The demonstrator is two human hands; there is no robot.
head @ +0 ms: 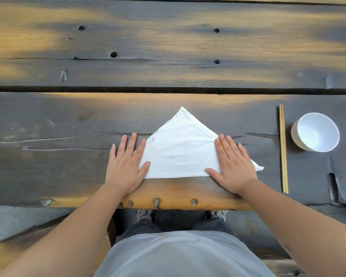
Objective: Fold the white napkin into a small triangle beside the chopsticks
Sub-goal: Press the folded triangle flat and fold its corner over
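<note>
The white napkin (180, 150) lies folded into a large triangle on the dark wooden table, its apex pointing away from me and its long edge toward me. My left hand (126, 166) rests flat on the napkin's left corner, fingers spread. My right hand (233, 166) presses flat on the right side; the right corner tip pokes out past it. A pair of light wooden chopsticks (283, 148) lies straight, to the right of the napkin with a gap between.
A white bowl (316, 132) stands just right of the chopsticks. The table's near edge (168, 202) runs close below my hands, with my legs and shoes under it. A wide crack (168, 89) crosses the tabletop beyond the napkin.
</note>
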